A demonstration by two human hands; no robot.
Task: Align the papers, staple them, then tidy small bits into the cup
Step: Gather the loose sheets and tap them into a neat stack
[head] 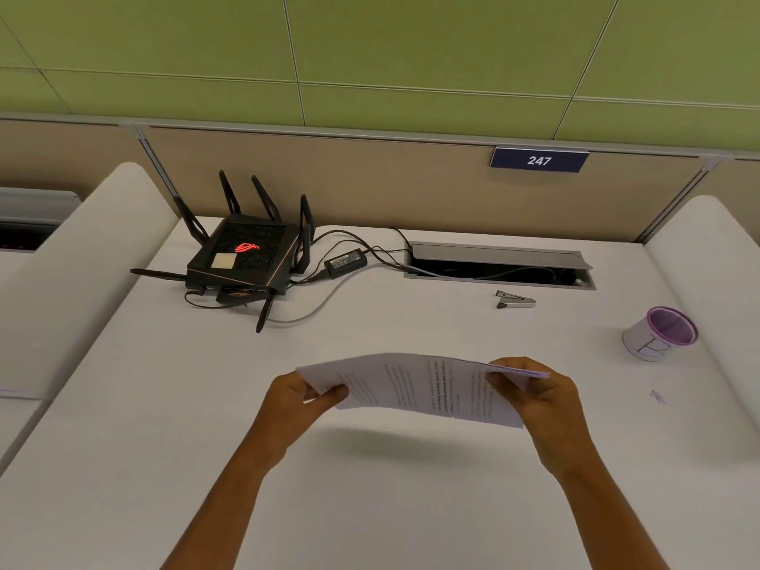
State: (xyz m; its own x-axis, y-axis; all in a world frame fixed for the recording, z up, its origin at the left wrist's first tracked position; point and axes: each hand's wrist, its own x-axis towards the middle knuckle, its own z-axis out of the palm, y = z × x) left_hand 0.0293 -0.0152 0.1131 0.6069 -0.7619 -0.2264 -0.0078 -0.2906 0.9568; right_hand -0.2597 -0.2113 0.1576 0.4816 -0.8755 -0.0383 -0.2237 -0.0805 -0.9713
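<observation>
I hold a small stack of printed papers (415, 386) above the white desk (370, 508), tilted with the text facing me. My left hand (298, 401) grips the stack's left end, my right hand (538, 399) its right end. The sheets look slightly fanned at the right edge. A small grey stapler (515, 299) lies on the desk beyond the papers, to the right. Further right stands a white cup with a purple rim (660, 333). A small crumpled bit (658, 397) lies on the desk below the cup.
A black router with antennas (242, 257) and its power brick and cables (345, 262) occupy the back left. An open cable tray (499, 267) is sunk into the desk at the back. White side dividers (707, 281) flank the desk.
</observation>
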